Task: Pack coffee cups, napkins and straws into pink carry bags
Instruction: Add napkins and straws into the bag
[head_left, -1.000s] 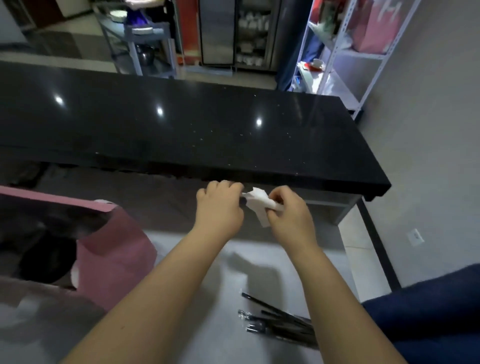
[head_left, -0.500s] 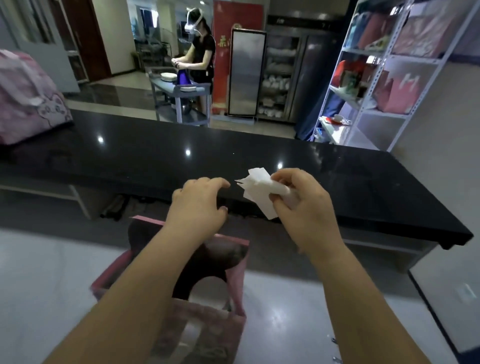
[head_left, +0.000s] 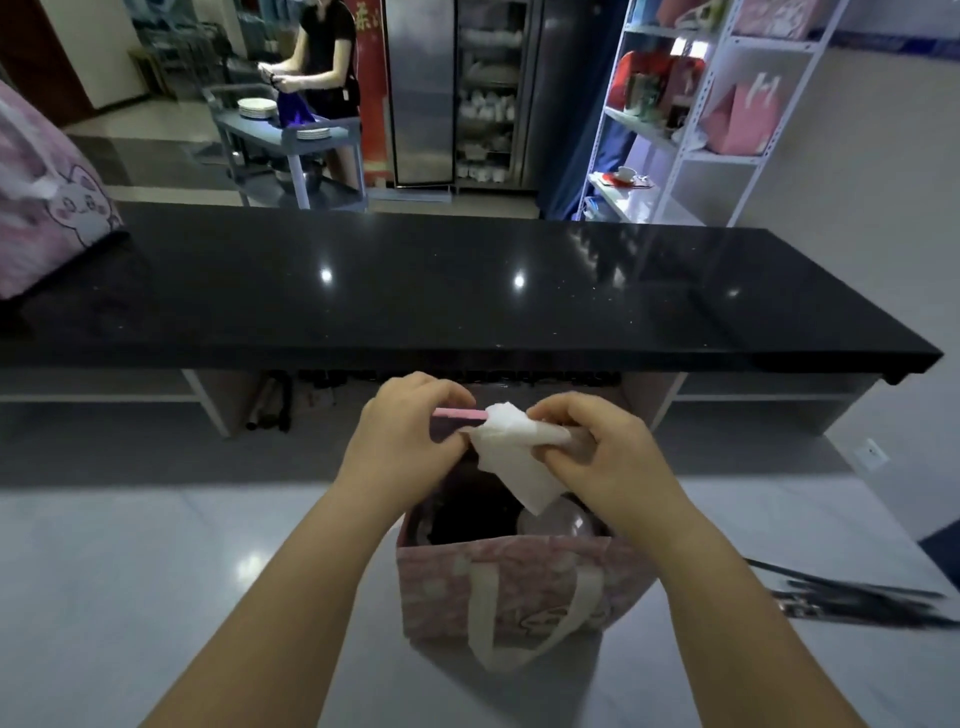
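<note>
I am pinching the white napkin (head_left: 514, 462) between my right hand's (head_left: 608, 457) curled fingers just above the pink carry bag (head_left: 509, 582), left hand (head_left: 405, 441) gripping the bag's far rim, apparently keeping its mouth open over the cup (head_left: 561, 522) inside.

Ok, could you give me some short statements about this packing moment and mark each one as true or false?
1. The right hand holds a white napkin above the open pink bag. True.
2. The black straws are inside that bag. False: they lie on the white table, to its right.
3. The bag is empty. False: a cup with a clear domed lid stands in it.
4. A second pink bag sits on the black counter. True.
</note>
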